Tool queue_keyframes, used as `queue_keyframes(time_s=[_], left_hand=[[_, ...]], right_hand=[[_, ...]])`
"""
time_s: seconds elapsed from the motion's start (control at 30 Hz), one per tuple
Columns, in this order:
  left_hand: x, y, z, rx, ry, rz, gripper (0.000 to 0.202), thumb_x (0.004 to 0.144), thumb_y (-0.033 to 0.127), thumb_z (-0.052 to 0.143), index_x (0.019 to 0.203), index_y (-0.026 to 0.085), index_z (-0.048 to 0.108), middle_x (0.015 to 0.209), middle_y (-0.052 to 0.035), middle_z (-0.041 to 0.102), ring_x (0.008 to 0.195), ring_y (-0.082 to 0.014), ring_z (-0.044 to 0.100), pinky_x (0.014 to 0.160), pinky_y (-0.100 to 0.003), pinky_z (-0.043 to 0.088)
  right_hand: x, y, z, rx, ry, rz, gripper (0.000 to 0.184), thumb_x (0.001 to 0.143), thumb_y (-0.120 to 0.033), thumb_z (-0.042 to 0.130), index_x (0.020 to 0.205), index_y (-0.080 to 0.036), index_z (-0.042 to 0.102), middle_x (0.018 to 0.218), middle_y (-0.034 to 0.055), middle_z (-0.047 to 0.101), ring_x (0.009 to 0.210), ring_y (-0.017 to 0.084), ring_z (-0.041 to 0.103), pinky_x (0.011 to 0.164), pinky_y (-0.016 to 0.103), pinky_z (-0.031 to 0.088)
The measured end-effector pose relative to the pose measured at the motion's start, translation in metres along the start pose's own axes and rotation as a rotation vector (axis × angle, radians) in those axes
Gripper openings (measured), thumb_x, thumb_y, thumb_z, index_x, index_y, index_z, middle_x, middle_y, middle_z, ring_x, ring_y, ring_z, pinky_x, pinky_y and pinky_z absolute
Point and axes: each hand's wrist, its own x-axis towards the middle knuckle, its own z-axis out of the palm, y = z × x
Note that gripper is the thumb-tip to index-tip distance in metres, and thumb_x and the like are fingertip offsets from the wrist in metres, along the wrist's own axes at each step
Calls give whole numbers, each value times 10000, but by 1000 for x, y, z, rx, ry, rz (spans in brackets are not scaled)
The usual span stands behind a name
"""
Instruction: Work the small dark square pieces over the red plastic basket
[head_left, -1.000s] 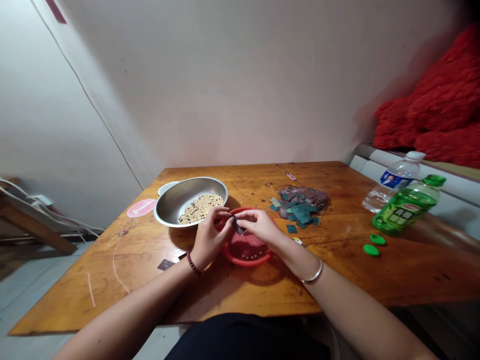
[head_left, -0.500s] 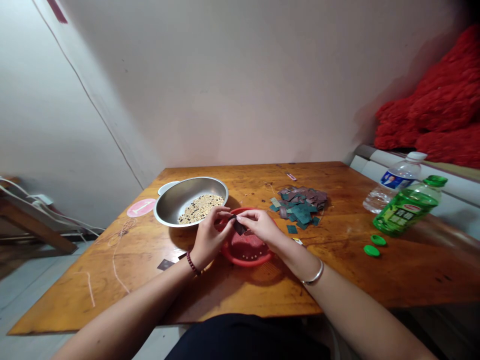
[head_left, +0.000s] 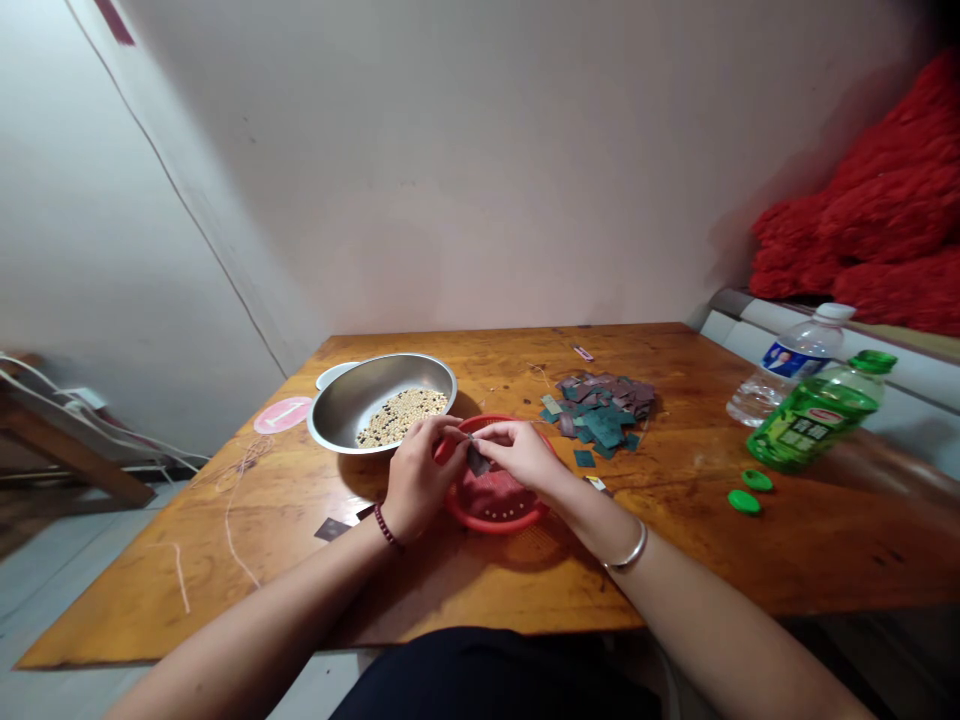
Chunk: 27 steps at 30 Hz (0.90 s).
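My left hand (head_left: 424, 468) and my right hand (head_left: 519, 455) meet over a red plastic basket (head_left: 499, 525), both closed in a pinch. Between their fingertips is a small dark cloth square (head_left: 478, 462), which hangs partly down; the fingers cover its upper edge. Small pale bits lie near the basket's front rim. Left of the basket, a steel bowl (head_left: 337, 412) tilts, with pale and dark beans (head_left: 401, 416) in it. To the right lies a loose pile of dark red and green squares (head_left: 606, 408).
A green bottle (head_left: 821, 420) and a clear bottle (head_left: 787, 365) stand at the right, with two green caps (head_left: 744, 502) before them. Pink thread (head_left: 232, 510), a pink round card (head_left: 283, 416) and a dark square (head_left: 331, 529) lie at the left. Behind the table (head_left: 510, 350) is a wall.
The dark square has shifted slightly between my fingertips, and a bit of green shows at its top. My left hand has turned a little. Both hands stay over the basket.
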Motion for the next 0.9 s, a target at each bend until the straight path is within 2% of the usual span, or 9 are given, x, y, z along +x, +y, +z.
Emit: queue_keyframes(time_s=[0.2, 0.37, 0.43, 0.57, 0.77, 0.9], left_hand=[[0, 1, 0, 54, 13, 5, 170, 800, 307, 600, 952, 241, 561, 928, 1, 655, 962, -170, 587, 875, -334, 460], [0, 0, 0, -16, -37, -40, 333, 795, 332, 610, 1090, 246, 483, 901, -5, 668, 998, -190, 595, 928, -376, 441], [-1, -1, 1, -35, -45, -54, 341, 800, 334, 602, 1101, 245, 470, 915, -12, 668, 997, -193, 598, 932, -386, 442], [-1, -4, 2, -45, -39, -77, 253, 814, 337, 579, 1029, 239, 491, 977, -32, 652, 977, -187, 606, 893, -375, 469], [-1, -2, 4, -139, -31, -119, 190, 813, 341, 573, 899, 218, 456, 875, -11, 634, 825, -143, 627, 766, -307, 515], [-2, -2, 4, -110, -46, -138, 195, 820, 367, 563, 851, 216, 443, 873, -6, 636, 790, -134, 618, 729, -293, 511]], right_hand=[[-1, -2, 1, -21, -3, -2, 268, 688, -310, 638, 852, -104, 689, 776, 74, 688, 651, 137, 602, 632, 275, 458], [-1, -2, 1, -19, -9, -12, 253, 688, -296, 637, 845, -106, 691, 768, 70, 690, 656, 143, 610, 646, 283, 467], [0, -1, 1, -32, -6, -13, 249, 689, -293, 635, 845, -108, 691, 779, 71, 693, 666, 148, 616, 649, 285, 470], [0, 1, 0, -68, 2, -17, 248, 704, -298, 626, 851, -108, 686, 788, 77, 696, 672, 154, 621, 643, 283, 474], [0, 1, 0, -113, 3, -40, 241, 716, -310, 617, 846, -119, 689, 794, 76, 698, 693, 165, 634, 661, 291, 487], [0, 2, 1, -125, 3, -35, 242, 712, -306, 618, 844, -117, 692, 819, 87, 702, 735, 179, 646, 704, 306, 494]])
